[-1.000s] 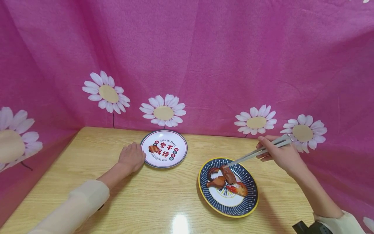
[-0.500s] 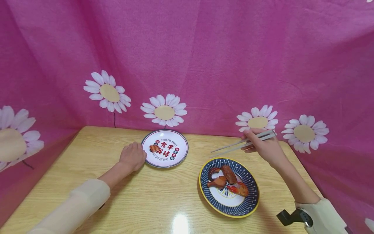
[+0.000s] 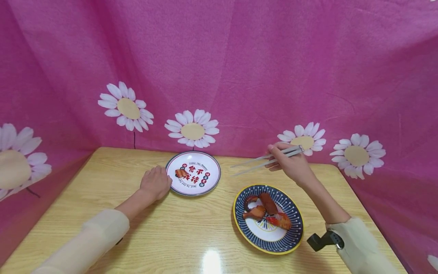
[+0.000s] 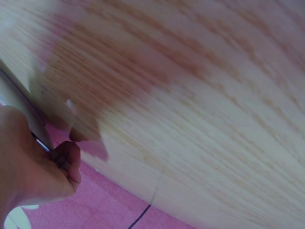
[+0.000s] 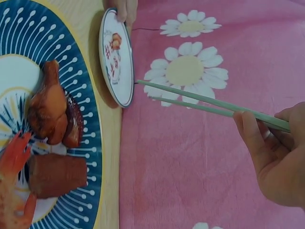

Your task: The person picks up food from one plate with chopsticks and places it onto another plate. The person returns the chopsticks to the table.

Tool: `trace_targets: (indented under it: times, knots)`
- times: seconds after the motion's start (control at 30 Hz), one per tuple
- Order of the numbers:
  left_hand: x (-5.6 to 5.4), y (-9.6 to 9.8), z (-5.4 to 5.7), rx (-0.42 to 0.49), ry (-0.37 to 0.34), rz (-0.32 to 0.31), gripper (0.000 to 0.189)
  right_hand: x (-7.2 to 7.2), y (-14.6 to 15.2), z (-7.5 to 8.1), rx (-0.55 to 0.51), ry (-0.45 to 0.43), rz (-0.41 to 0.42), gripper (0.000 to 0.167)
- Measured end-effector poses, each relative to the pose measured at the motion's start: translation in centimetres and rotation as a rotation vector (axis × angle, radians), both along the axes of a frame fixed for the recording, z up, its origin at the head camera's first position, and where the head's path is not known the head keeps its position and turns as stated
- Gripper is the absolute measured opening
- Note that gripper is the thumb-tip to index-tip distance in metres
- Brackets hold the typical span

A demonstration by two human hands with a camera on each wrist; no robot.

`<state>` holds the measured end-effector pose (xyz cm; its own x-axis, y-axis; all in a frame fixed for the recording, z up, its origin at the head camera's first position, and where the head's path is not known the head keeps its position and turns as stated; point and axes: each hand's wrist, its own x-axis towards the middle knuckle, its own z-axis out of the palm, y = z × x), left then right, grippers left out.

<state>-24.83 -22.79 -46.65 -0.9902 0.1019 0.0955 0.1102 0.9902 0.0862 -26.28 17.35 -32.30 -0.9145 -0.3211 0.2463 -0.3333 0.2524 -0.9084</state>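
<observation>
My right hand [image 3: 289, 163] grips a pair of pale chopsticks [image 3: 270, 160] above the back of the table, their slim tips parted with nothing between them. These chopsticks point left, toward a small white plate [image 3: 208, 163] with red lettering and a piece of brown streaked meat [image 3: 181, 173] on it. At that plate's left rim is my left hand [image 3: 156, 183], fingers curled at the edge; in the right wrist view its fingertips [image 5: 122, 13] overlap the rim. The left wrist view shows the curled fingers [image 4: 69, 157] beside the plate's edge.
Nearer me stands a blue patterned plate [image 3: 295, 228] with a yellow rim. On it lie a drumstick [image 3: 254, 213], a brown block of meat [image 3: 268, 204], a dark curved piece [image 3: 249, 201] and a red-orange piece [image 3: 280, 220]. A pink daisy curtain [image 3: 239, 76] hangs behind the table [image 3: 164, 236].
My right hand has lifted the chopsticks away from the meat on the blue plate and carried them leftward, nothing between the tips. My left hand and both plates hold their places.
</observation>
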Motion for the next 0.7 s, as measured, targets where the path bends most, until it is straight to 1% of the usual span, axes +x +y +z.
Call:
trace_targets:
  times: [0.37,0.7]
  knots:
    - [0.0,0.0,0.0,0.002,-0.006,0.000,0.035,-1.5,-2.9,-0.3,0.027,-0.037,0.007,0.033]
    - [-0.1,0.0,0.0,0.001,-0.008,0.000,0.034,-2.3,-5.1,-0.2,0.050,-0.024,0.035,0.031]
